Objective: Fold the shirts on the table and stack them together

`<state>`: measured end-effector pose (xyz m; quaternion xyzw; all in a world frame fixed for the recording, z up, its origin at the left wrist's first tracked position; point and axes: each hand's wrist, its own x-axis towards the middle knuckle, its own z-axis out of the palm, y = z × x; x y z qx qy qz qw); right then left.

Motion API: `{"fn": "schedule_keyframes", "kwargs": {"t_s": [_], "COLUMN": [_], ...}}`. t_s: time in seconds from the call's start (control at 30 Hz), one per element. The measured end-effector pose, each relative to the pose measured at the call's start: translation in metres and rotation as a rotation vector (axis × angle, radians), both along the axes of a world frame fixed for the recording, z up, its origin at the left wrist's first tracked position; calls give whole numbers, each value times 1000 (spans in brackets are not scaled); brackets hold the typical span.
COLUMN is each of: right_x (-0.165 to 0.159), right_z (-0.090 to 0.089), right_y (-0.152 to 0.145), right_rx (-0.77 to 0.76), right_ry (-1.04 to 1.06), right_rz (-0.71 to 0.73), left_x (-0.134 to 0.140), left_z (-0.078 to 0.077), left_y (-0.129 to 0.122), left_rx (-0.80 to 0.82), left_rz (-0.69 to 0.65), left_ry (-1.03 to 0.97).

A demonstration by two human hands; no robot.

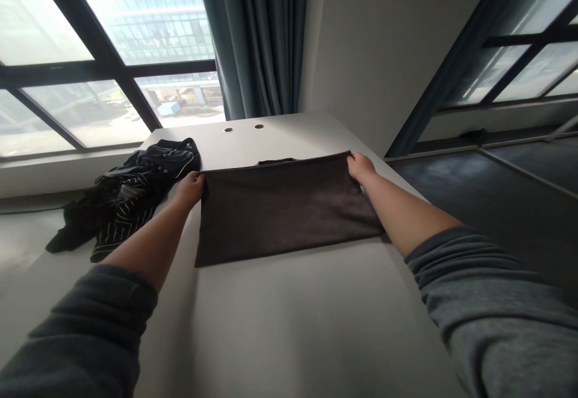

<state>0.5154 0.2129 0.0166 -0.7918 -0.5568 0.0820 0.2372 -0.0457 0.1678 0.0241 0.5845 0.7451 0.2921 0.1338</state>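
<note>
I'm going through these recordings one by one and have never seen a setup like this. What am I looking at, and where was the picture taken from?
There is no machine here: a person works with two bare hands. The single picture comes from a camera worn on that person's head, looking forward and down, so both grey-sleeved arms reach in from the bottom.

The left hand and right hand each grip a far corner of a dark brown, flat rectangular cloth, spread between them over a smooth white table. To the left is a rumpled pile of black clothing with white lines; how much of it rests on the table is hard to tell. Beyond hangs a blue-grey fabric curtain.
</note>
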Motion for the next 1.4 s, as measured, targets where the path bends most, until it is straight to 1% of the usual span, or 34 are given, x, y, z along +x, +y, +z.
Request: {"fn": "schedule_keyframes", "kwargs": {"t_s": [0.1,0.23,0.33,0.43,0.5,0.6,0.7,0.77,0.83,0.93,1.07,1.13,1.23,1.3,1.4], "right_x": [-4,-8,-12,-17,-20,-24,-27,-27,-25,-15,1,5,1,-6,-15], "right_z": [-5,-16,-29,-41,-46,-45,-35,-26,-20,-17,-20,-23,-26,-27,-27], "right_y": [11,22,24,21,17,12,6,-2,-18,-53,-111,-137,-165,-177,-183], "right_rx": [-13,-36,-58,-73,-70,-71,-111,-133,-127,-107,-215,-235,-227,-210,-209], "right_ry": [-56,-113,-155,-187,-199,-224,-259,-281,-310,-365,-355,-339,-336,-348,-369], "right_rz": [-24,-39,-14,-16,-23,-19,-5,19,59,113,116,92,72,69,64], "left_x": [0,6,12,17,18,20,21,20,19,17,20,25,35,40,44], "left_z": [-9,-19,-25,-32,-34,-34,-27,-21,-15,-7,-1,-1,-5,-9,-11], "left_y": [13,25,27,25,23,18,10,-2,-22,-69,-137,-162,-181,-184,-180], "left_rx": [12,-25,-61,-100,-116,-126,-158,-190,-206,-229,-394,-446,-434,-409,-414], "left_rz": [16,27,40,79,95,116,103,63,31,11,-71,-82,-87,-98,-117], "left_ry": [103,169,189,184,185,193,224,272,341,457,550,548,551,564,572]}}
